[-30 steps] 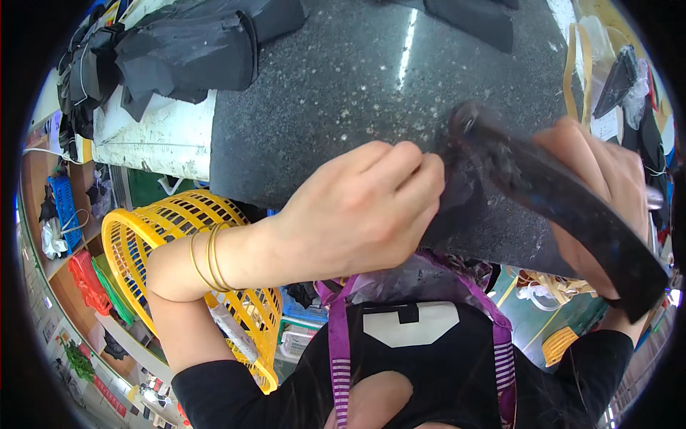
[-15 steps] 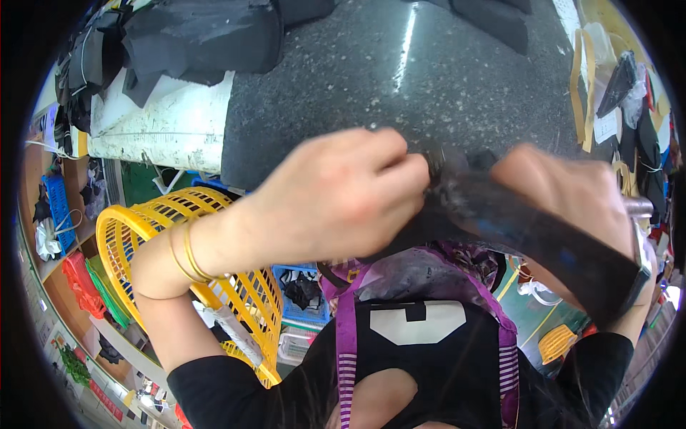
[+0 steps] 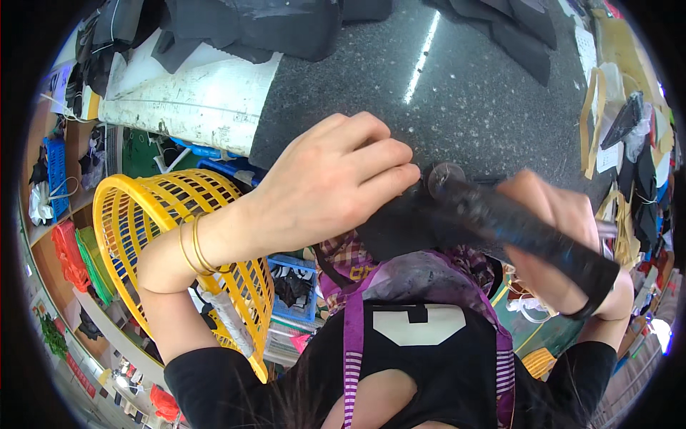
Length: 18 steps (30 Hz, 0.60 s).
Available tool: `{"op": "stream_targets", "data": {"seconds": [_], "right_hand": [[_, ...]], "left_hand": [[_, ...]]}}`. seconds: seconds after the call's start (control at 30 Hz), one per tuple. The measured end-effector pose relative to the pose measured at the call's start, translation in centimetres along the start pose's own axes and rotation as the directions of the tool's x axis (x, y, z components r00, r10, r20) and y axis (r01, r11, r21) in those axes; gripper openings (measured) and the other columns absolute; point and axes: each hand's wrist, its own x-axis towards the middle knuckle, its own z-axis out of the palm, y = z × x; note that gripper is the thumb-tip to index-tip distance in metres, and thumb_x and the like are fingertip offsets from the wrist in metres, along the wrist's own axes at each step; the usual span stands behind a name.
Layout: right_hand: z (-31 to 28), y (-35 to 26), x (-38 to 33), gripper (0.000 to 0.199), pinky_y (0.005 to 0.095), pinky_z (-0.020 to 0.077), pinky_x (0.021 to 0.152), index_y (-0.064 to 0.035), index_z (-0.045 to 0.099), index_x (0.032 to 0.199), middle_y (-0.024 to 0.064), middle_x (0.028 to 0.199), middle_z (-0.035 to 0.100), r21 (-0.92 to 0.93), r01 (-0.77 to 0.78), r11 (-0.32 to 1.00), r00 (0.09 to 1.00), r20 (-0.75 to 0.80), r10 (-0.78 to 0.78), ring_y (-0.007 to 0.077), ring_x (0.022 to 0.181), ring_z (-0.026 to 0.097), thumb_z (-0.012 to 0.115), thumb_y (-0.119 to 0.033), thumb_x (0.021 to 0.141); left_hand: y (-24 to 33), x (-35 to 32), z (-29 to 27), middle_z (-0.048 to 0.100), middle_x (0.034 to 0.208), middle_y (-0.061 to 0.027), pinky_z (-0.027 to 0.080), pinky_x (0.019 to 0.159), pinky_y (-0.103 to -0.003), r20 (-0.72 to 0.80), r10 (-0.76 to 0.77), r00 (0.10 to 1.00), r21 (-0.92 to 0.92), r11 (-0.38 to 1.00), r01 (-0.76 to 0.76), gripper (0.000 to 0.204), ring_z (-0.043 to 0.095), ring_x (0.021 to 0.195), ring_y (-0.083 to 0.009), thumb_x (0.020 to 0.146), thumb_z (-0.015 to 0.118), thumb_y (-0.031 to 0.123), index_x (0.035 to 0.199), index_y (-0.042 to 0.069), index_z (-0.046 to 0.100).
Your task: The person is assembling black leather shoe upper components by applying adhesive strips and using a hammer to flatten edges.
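My left hand (image 3: 343, 175) is over the near edge of the dark worktop (image 3: 336, 89), its fingers curled and pressed down on a black sheet of material (image 3: 396, 232) that hangs over the edge toward my lap. What lies under the fingertips is hidden. My right hand (image 3: 554, 214), blurred by motion, is closed on a hammer (image 3: 529, 229) with a dark, worn, bar-like body and a round shiny end. That round end is just right of my left fingertips. The bar slants down to the right, across my right hand and wrist.
More black pieces (image 3: 286, 25) lie at the far left of the worktop, others (image 3: 511, 36) at the far right. A yellow plastic basket (image 3: 118, 214) leans at my left, and a blue crate (image 3: 293, 304) with black scraps stands below. Tan strips (image 3: 592, 125) hang at the right.
The view has shifted, so the worktop appears further right. My right hand and the hammer have come slightly lower. The fingers of my left hand look more spread along the material.
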Motion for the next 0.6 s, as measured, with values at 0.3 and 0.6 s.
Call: {"op": "stream_targets", "data": {"seconds": [0.3, 0.6], "right_hand": [[-0.5, -1.8, -0.8, 0.017, 0.0351, 0.0432, 0.073, -0.0092, 0.056, 0.091, 0.0100, 0.082, 0.057, -0.138, -0.258, 0.956, 0.966, -0.028, 0.256, 0.0300, 0.084, 0.059, 0.065, -0.010, 0.076], [-1.0, -1.3, -0.1, 0.018, 0.0381, 0.0453, 0.065, -0.0058, 0.055, 0.088, 0.0120, 0.079, 0.057, -0.124, -0.164, 0.979, 0.986, -0.020, 0.163, 0.0332, 0.075, 0.059, 0.065, -0.008, 0.074]], "left_hand": [[0.0, 2.1, -0.6, 0.061, 0.098, -0.0023, 0.040, 0.077, -0.032, 0.067, -0.057, 0.996, 0.140, 0.989, 0.047, 0.033, 0.056, 0.089, -0.0203, 0.069, 0.072, 0.017, 0.099, 0.008, 0.065], [0.3, 0.0, 1.0, 0.062, 0.093, -0.0030, 0.042, 0.074, -0.035, -0.087, -0.037, 0.996, -0.030, 0.999, 0.034, 0.032, 0.058, 0.084, -0.0214, 0.066, 0.067, 0.015, 0.097, 0.007, 0.066]]}}
